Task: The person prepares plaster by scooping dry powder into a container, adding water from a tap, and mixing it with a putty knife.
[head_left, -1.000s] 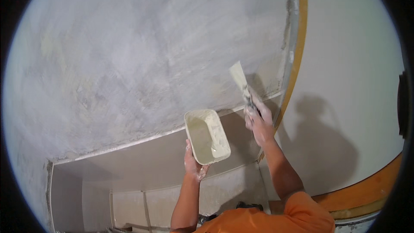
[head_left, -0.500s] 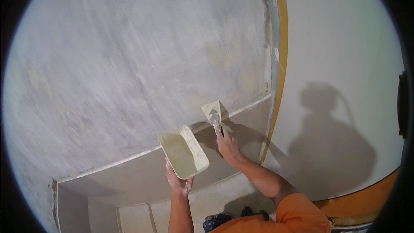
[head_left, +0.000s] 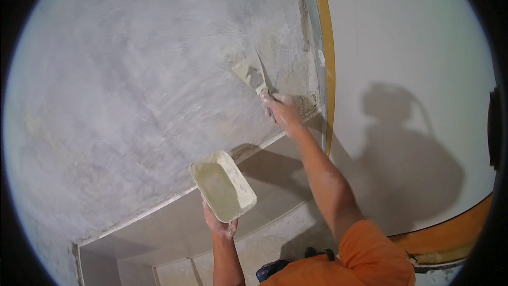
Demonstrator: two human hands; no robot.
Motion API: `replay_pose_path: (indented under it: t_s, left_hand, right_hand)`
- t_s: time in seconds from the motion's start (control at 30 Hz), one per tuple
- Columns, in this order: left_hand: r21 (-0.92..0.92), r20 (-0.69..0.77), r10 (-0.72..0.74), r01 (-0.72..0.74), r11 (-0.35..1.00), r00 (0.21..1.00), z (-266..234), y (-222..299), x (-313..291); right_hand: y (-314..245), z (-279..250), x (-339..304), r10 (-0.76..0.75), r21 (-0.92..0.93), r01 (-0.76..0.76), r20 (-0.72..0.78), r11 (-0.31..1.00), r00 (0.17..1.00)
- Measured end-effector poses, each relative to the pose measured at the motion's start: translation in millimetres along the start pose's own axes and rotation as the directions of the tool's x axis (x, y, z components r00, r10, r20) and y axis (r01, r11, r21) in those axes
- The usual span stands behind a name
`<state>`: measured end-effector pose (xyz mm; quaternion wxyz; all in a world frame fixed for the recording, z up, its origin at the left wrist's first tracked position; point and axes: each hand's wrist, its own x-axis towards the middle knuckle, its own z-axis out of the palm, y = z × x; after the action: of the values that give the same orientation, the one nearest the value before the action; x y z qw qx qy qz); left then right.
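In my right hand (head_left: 280, 107) is a putty knife (head_left: 251, 73), its wide blade smeared with pale filler. The blade lies against, or very close to, the rough grey plastered wall (head_left: 143, 69), near that wall's right edge. My left hand (head_left: 219, 223) grips a rectangular cream plastic tub (head_left: 246, 196) from below, my fingers wrapped about its near end. The tub is tilted so that its inside shows, with pale filler (head_left: 216, 193) over the bottom and crusted on the walls. White smears cover the fingers of both hands.
Beneath the plaster runs a band of smooth beige tiles (head_left: 174, 214) with a pale top edge. A yellow strip (head_left: 329, 53) borders the plaster on the right. Beyond it stands a smooth white wall (head_left: 407, 32) bearing my shadow. An orange-brown band (head_left: 450, 238) lies low on the right.
My right hand and the putty knife have moved up the plastered wall, away from the tile edge, with the arm stretched farther out. The tub has barely shifted in my left hand.
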<state>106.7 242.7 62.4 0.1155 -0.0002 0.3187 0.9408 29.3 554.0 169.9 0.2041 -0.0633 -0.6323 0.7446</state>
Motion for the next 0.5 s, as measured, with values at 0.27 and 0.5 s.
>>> replay_pose_path:
  t_s: [0.27,0.5]
  left_hand:
    - [0.059,0.063,-0.044,0.040,0.997,0.997,0,-5,-3]
    - [-0.005,0.061,-0.114,0.115,0.993,0.992,7,1,-2]
  right_hand:
    - [163,-18,-82,0.347,0.103,-0.332,-0.234,0.938,0.908]
    - [62,-12,-57,-0.043,-0.145,-0.002,-0.308,0.989,0.950]
